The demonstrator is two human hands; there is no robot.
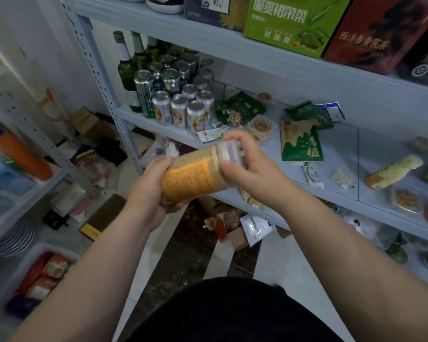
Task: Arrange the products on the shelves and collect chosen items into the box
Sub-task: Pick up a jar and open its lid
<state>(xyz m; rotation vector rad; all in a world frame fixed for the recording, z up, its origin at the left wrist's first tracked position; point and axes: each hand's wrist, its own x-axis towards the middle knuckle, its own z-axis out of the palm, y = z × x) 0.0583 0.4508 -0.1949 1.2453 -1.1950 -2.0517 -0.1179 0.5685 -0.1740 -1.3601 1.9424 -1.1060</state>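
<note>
The grey shelf [339, 144] unit fills most of the view, with its middle level loaded with beer cans [178, 112] and loose snack packets. Held in mid-air just in front of it is the jar [193, 174]: clear plastic, orange label, tan stuff packed nearly to the top, tipped over with the lid [229, 150] pointing at the shelf. It looks rigid and smooth, and probably a bit hefty being that full, so I'd grab the body, not just the lid. The left hand [151, 183] wraps the base end and the right hand [247, 164] curls over the lid. Both hands are gripping.
</note>
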